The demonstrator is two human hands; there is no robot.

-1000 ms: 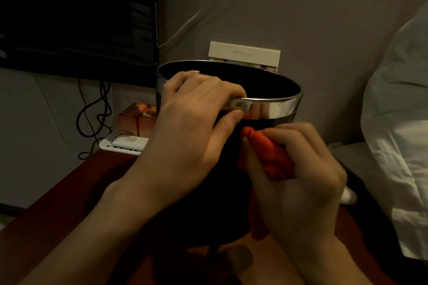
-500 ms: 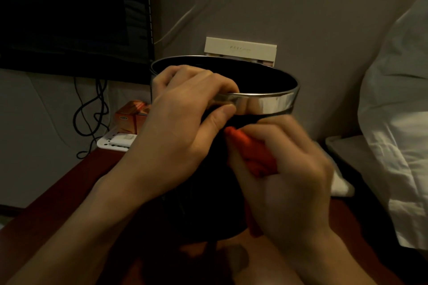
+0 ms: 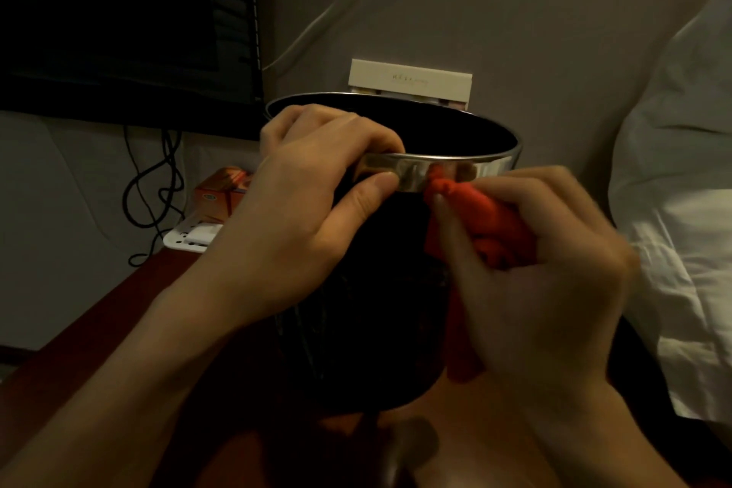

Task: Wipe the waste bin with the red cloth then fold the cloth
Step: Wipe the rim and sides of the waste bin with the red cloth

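A black waste bin (image 3: 368,321) with a shiny metal rim band stands upright on a dark red table (image 3: 99,329). My left hand (image 3: 301,210) grips the near left of the rim, fingers over the edge and thumb on the band. My right hand (image 3: 530,281) holds a bunched red cloth (image 3: 479,226) against the bin's right side, its top just under the metal band. A tail of the cloth hangs down below my palm.
A dark TV screen (image 3: 126,24) hangs at the upper left with black cables (image 3: 154,186) below it. An orange box (image 3: 222,194) sits on a white tray (image 3: 190,236) behind the bin. A cream card (image 3: 410,81) stands against the wall. White bedding (image 3: 681,178) fills the right.
My right hand has carried the cloth to the right along the bin's side, just below the metal band. The left hand keeps its grip on the rim.
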